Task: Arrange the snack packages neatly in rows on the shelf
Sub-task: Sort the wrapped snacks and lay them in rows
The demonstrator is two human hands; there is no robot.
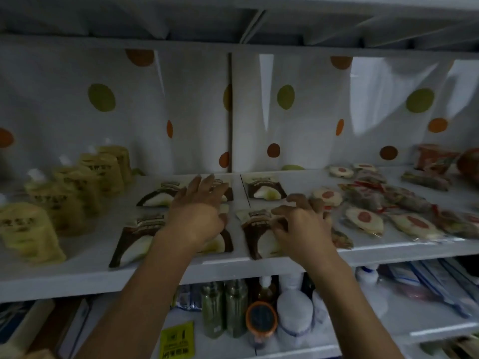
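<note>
Your left hand point(199, 216) lays spread fingers across the brown packets point(156, 196) on the shelf point(77, 278), likely squaring their rows. Your right hand point(303, 224) curls fingers on the front-right packet point(255, 237). Gripping it? Can't tell.

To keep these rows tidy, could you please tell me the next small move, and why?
Probably turn the front right package straight with the right hand, which grips it: it seems tilted and out of line with the back package.
</note>
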